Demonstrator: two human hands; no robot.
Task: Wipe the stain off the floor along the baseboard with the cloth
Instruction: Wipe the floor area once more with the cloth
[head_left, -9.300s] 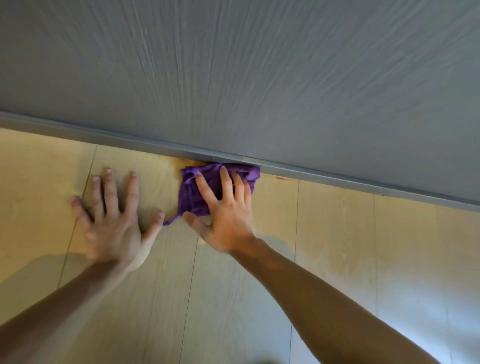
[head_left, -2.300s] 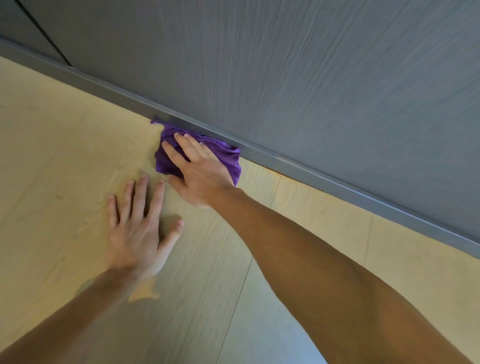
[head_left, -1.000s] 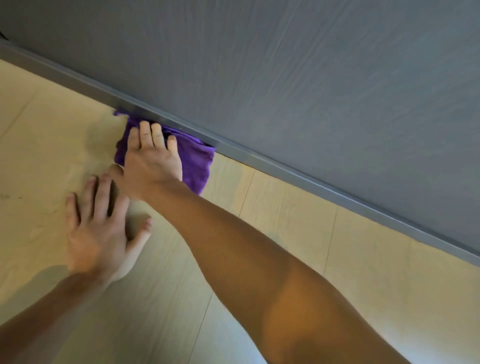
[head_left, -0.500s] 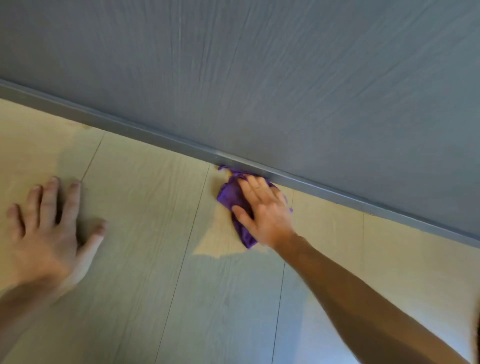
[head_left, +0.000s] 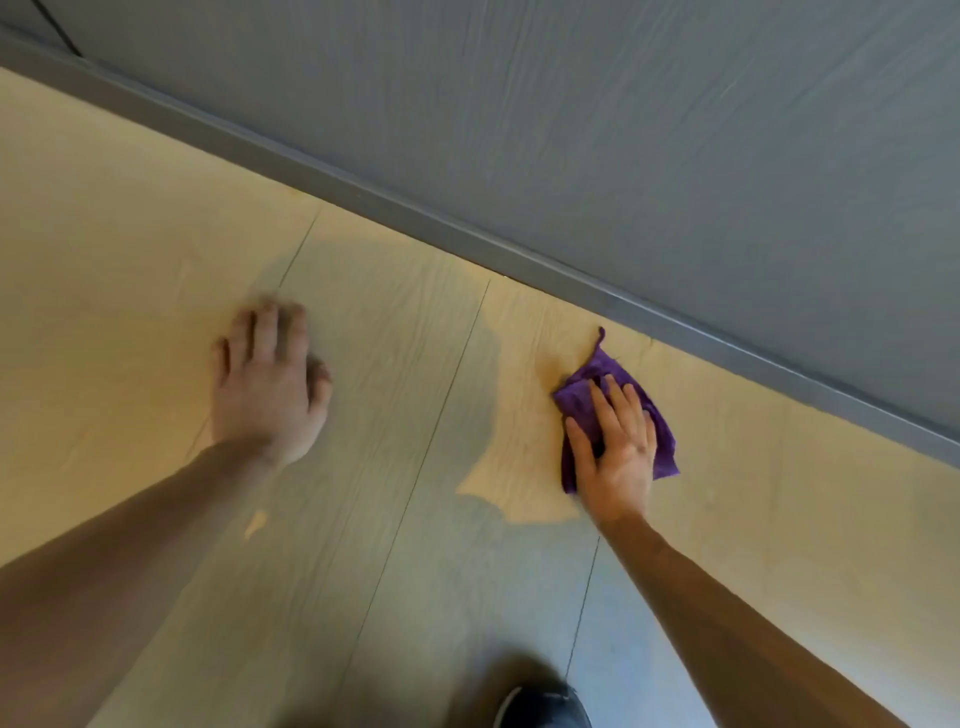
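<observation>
A crumpled purple cloth (head_left: 605, 371) lies on the pale wood-plank floor (head_left: 395, 364), a short way out from the grey baseboard (head_left: 415, 226). My right hand (head_left: 613, 441) presses flat on the cloth's near half, fingers spread and pointing at the wall. One thin corner of the cloth sticks out toward the baseboard. My left hand (head_left: 270, 379) is blurred, palm down over the floor to the left, holding nothing. I cannot make out a distinct stain; only a faint dark line shows where floor meets baseboard.
A grey wood-grain wall panel (head_left: 623, 130) rises behind the baseboard and fills the upper view. The toe of a dark shoe (head_left: 540, 706) shows at the bottom edge. My shadow darkens the planks between my arms.
My right hand has drawn the cloth back from the baseboard toward me. My left hand has shifted to the right and is now motion-blurred. A shoe tip has come into view.
</observation>
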